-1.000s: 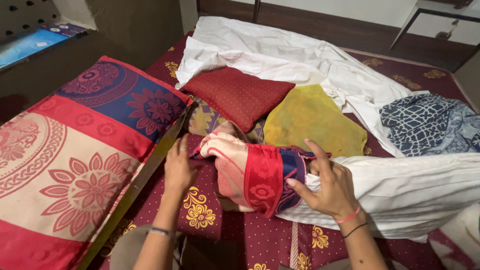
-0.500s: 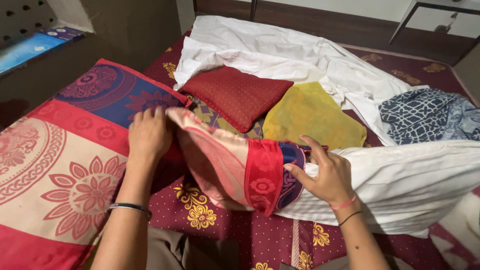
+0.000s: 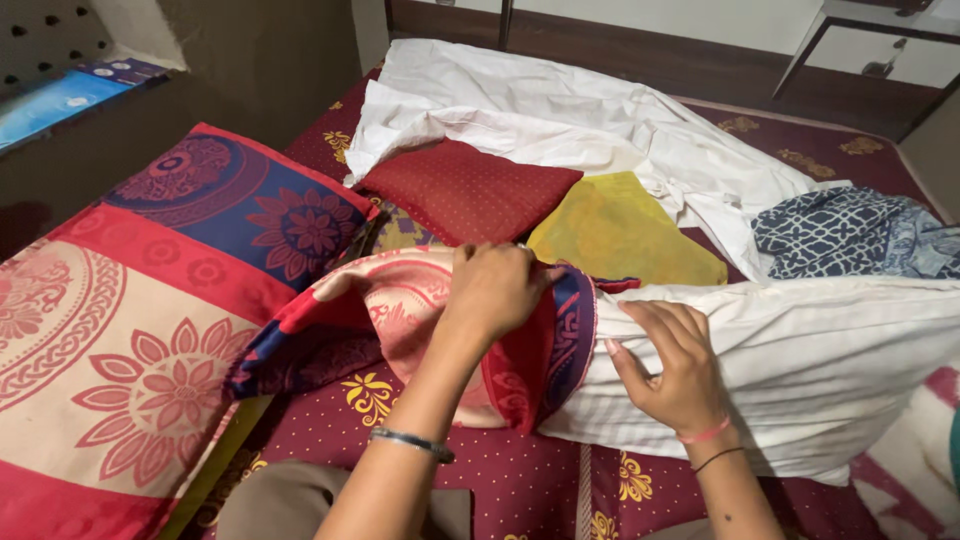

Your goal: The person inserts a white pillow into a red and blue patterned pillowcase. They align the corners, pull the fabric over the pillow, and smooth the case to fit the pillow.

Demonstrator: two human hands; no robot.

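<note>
A white pillow (image 3: 800, 370) lies across the bed at the right, its left end inside a red, pink and blue patterned pillowcase (image 3: 390, 310). My left hand (image 3: 495, 290) grips the top edge of the pillowcase opening. My right hand (image 3: 675, 365) rests flat on the white pillow just right of the opening, fingers spread, holding nothing. The loose part of the pillowcase trails left toward a big covered pillow (image 3: 150, 310) with the same pattern.
Behind lie a small red cushion (image 3: 470, 190), a yellow cushion (image 3: 620, 230), a rumpled white sheet (image 3: 560, 100) and a blue patterned cloth (image 3: 850, 235) on the maroon bedspread (image 3: 520, 480). A dark wall and shelf stand at the left.
My left hand moved right, from the pillowcase's far end to its opening at the pillow. My right hand shifted from the opening edge onto the white pillow.
</note>
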